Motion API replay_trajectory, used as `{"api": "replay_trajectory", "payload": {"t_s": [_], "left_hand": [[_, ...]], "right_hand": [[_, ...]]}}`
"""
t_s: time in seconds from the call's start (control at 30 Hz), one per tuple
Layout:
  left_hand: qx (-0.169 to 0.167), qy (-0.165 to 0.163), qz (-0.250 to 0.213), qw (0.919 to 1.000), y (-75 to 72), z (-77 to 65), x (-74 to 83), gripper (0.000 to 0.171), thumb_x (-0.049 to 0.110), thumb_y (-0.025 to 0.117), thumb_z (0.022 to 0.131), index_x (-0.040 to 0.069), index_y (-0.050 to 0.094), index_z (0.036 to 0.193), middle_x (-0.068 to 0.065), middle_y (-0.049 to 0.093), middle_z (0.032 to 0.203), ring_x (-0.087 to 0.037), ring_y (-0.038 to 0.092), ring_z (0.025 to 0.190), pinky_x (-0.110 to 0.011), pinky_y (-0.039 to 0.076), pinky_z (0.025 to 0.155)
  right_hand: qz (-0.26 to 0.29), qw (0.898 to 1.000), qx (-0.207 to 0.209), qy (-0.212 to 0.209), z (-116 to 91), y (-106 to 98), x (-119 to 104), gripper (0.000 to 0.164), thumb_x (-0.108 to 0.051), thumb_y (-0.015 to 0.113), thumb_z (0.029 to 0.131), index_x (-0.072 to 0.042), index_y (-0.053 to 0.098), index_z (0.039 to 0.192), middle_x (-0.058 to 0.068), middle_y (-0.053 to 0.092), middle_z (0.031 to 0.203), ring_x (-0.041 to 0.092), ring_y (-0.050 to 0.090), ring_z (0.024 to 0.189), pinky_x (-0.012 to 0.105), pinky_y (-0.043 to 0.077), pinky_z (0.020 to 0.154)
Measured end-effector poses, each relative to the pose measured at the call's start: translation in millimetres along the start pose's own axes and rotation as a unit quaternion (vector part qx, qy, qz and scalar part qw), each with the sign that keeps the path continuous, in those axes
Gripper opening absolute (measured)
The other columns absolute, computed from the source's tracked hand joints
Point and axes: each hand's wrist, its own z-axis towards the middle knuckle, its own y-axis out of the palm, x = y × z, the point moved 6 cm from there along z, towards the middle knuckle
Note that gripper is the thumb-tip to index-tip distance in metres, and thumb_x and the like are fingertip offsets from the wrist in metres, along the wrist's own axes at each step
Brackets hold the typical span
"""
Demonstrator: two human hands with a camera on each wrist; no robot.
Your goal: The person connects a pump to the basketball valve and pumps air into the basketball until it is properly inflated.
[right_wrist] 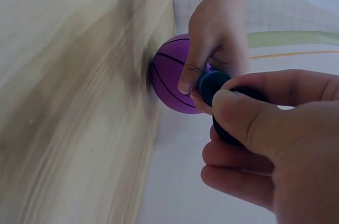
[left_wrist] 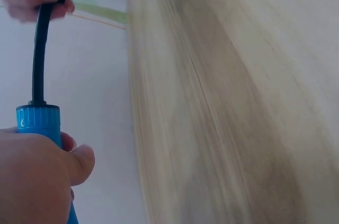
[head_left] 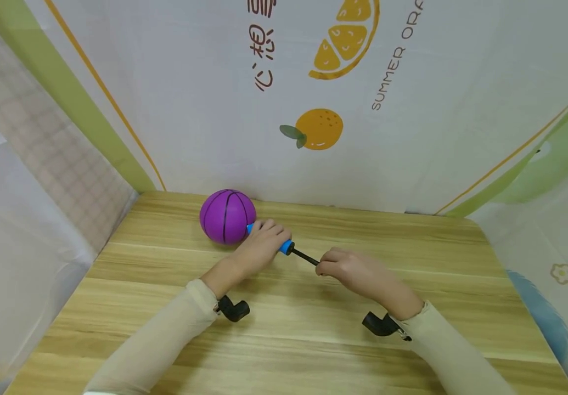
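Observation:
My left hand (head_left: 261, 248) grips the blue barrel of a hand pump (head_left: 286, 247), its thumb wrapped round the body in the left wrist view. A thin black rod (left_wrist: 39, 57) runs out of the barrel's ribbed collar toward my right hand (head_left: 358, 273). There, thumb and fingers pinch the black end piece (right_wrist: 226, 134), most of which they cover. A purple ball (head_left: 226, 216) with black seam lines rests on the table just beyond my left hand, and the barrel's far end overlaps it in the head view.
The wood-grain table (head_left: 284, 351) spreads under both forearms. Behind it hangs a white cloth (head_left: 204, 109) printed with oranges and lettering, and more cloth hangs at both sides. Black curved mounts (head_left: 233, 309) sit at both wrists.

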Motion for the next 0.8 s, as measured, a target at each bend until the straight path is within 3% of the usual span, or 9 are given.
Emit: {"api": "replay_trajectory", "payload": {"t_s": [0.2, 0.43, 0.63, 0.8], "left_hand": [[0.003, 0.005, 0.004, 1.0, 0.2, 0.0, 2.5, 0.018, 0.0, 0.063, 0.096, 0.015, 0.059, 0.106, -0.001, 0.062, 0.107, -0.025, 0.05, 0.109, -0.05, 0.039, 0.1], [0.014, 0.014, 0.011, 0.9997, 4.3, -2.0, 5.7, 0.025, -0.005, 0.066, 0.092, 0.014, 0.061, 0.108, -0.003, 0.063, 0.107, -0.026, 0.051, 0.108, -0.05, 0.04, 0.098], [0.024, 0.02, 0.012, 0.9994, 3.2, -1.7, 5.8, 0.025, -0.005, 0.065, 0.092, 0.014, 0.062, 0.108, -0.002, 0.063, 0.106, -0.025, 0.052, 0.107, -0.049, 0.041, 0.098], [0.011, 0.017, 0.018, 0.9996, 5.6, -0.1, 3.0, 0.023, -0.002, 0.066, 0.093, 0.015, 0.062, 0.108, -0.001, 0.063, 0.108, -0.024, 0.052, 0.109, -0.045, 0.041, 0.098]], "right_hand": [[-0.013, 1.0, -0.017, -0.003, 20, 11, 3, 0.019, 0.001, 0.075, 0.088, -0.013, 0.074, 0.1, 0.0, 0.07, 0.101, 0.011, 0.066, 0.089, 0.019, 0.053, 0.074], [-0.008, 1.0, -0.011, -0.008, 36, 24, 6, 0.017, 0.002, 0.071, 0.09, -0.013, 0.074, 0.099, 0.001, 0.07, 0.1, 0.011, 0.065, 0.088, 0.017, 0.051, 0.074], [-0.008, 1.0, -0.002, -0.006, 39, 28, 8, 0.015, 0.0, 0.073, 0.09, -0.011, 0.075, 0.099, 0.001, 0.07, 0.097, 0.011, 0.066, 0.086, 0.017, 0.052, 0.074], [-0.028, 1.0, 0.002, -0.01, 35, 26, 6, 0.015, 0.0, 0.074, 0.089, -0.012, 0.075, 0.098, 0.002, 0.071, 0.097, 0.013, 0.067, 0.088, 0.019, 0.053, 0.076]]}}
